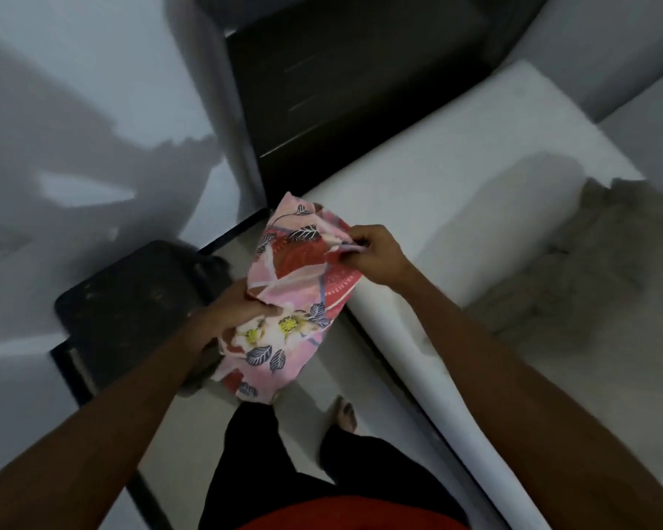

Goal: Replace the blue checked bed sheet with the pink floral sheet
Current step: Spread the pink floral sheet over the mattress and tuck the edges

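A folded pink floral sheet (288, 296), with red patches, dark leaves and white flowers, hangs in front of me above the floor. My left hand (234, 311) grips its left edge from the side. My right hand (372, 254) pinches a corner of the top layer at its upper right. To the right lies a bare white mattress (456, 193) with its long edge beside my legs. The blue checked sheet is not in view.
A black stool or chair (131, 300) stands at my left against the white wall. A dark headboard (341, 89) rises behind the mattress's far end. My legs and a bare foot (346, 415) stand on the pale floor between chair and bed.
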Demonstrator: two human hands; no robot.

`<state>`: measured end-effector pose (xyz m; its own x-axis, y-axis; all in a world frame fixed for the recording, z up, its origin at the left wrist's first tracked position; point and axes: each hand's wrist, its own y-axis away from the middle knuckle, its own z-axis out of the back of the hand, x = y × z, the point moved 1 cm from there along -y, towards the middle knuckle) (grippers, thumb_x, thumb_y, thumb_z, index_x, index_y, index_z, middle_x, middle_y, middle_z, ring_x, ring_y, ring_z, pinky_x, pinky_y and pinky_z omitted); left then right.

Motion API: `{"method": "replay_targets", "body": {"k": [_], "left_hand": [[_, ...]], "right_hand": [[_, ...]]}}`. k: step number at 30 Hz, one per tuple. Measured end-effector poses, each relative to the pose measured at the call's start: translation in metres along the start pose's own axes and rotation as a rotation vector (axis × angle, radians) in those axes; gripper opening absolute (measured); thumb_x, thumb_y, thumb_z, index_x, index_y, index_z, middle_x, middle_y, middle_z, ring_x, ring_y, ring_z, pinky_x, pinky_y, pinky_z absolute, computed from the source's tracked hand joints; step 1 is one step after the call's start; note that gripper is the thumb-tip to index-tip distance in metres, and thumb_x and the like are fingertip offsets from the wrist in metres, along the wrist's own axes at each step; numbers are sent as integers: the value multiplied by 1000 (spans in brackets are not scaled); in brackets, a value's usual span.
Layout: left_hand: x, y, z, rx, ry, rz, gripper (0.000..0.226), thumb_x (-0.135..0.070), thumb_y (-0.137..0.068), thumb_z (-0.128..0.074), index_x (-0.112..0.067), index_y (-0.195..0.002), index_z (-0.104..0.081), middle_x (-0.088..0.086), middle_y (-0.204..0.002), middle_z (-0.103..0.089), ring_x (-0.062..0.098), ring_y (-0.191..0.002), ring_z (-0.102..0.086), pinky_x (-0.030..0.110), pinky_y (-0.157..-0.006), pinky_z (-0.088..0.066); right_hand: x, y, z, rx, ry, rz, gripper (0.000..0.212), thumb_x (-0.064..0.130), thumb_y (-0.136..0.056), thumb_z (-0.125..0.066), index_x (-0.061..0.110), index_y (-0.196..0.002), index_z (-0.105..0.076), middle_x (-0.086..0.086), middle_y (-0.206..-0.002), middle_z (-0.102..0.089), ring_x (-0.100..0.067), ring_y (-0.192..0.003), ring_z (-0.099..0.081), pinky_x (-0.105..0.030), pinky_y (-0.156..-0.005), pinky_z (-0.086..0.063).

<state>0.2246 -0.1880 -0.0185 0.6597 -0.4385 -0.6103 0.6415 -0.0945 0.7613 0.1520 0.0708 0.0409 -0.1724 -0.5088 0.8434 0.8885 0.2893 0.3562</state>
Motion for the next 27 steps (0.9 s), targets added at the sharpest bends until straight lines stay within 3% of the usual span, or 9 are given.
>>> {"method": "replay_targets", "body": {"k": [4,7,10,13,15,17,20,23,27], "left_hand": [[-116,-27,-71,41,-17,-187,33,-11,-77,-84,-19,-104,-65,-8,-92,-70,14,-87,-67,21,-70,-52],[-183,-61,-119,-8,-29,-312,45,-15,-80,-82,-17,-121,-63,-6,-101,-71,14,-95,-66,24,-81,-49],[-222,-102,-161,-94,-96,-311,61,-20,-86,-76,-20,-139,-46,8,-113,-66,19,-94,-67,26,-77,-50],[-237,-130,-209,-17,-269,-232,64,-22,-88,-73,-17,-143,-42,13,-122,-61,18,-86,-70,28,-71,-56],[-236,-148,-243,29,-383,-290,61,-25,-86,-75,-14,-140,-49,10,-126,-62,27,-107,-65,34,-86,-54],[-232,-163,-275,62,-445,-343,43,-27,-86,-71,-15,-126,-59,8,-117,-67,30,-109,-64,35,-91,-52],[-232,-165,-323,200,-510,-359,31,-14,-89,-67,-17,-120,-62,3,-104,-67,26,-102,-65,25,-78,-47],[-240,-165,-368,317,-525,-318,47,-25,-88,-74,-19,-129,-54,5,-108,-61,22,-98,-60,20,-65,-43],[-258,-168,-423,366,-415,-185,73,-39,-84,-77,-19,-144,-40,1,-99,-59,18,-88,-59,26,-72,-50]], "right_hand": [[-18,26,121,-361,-63,-16,17,21,-73,-81,32,-69,-69,19,-56,-60,3,-53,-50,-21,-53,-38],[-47,34,194,-638,-194,-17,28,14,-73,-77,26,-97,-77,15,-78,-69,-1,-68,-62,-24,-67,-51],[-97,35,246,-718,-229,-167,51,1,-84,-73,10,-134,-62,0,-114,-67,-7,-98,-61,-25,-92,-52],[-165,48,266,-712,-257,-308,56,0,-87,-72,2,-140,-54,-14,-132,-59,-17,-116,-56,-43,-108,-47],[-203,78,262,-737,-166,-359,49,4,-87,-73,3,-134,-60,-10,-127,-63,-11,-113,-57,-36,-108,-46],[-230,118,256,-836,4,-395,42,5,-86,-73,5,-127,-65,-7,-121,-65,-11,-110,-59,-19,-102,-44],[-261,170,254,-978,194,-529,37,10,-88,-66,9,-125,-65,-12,-112,-63,-32,-105,-60,-37,-92,-48],[-274,197,257,-1037,353,-484,39,10,-86,-66,9,-125,-63,-13,-109,-56,-30,-102,-54,-40,-87,-50],[-276,226,284,-1198,350,-437,42,17,-86,-63,12,-128,-63,-12,-126,-55,-29,-114,-52,-42,-95,-49]]}}
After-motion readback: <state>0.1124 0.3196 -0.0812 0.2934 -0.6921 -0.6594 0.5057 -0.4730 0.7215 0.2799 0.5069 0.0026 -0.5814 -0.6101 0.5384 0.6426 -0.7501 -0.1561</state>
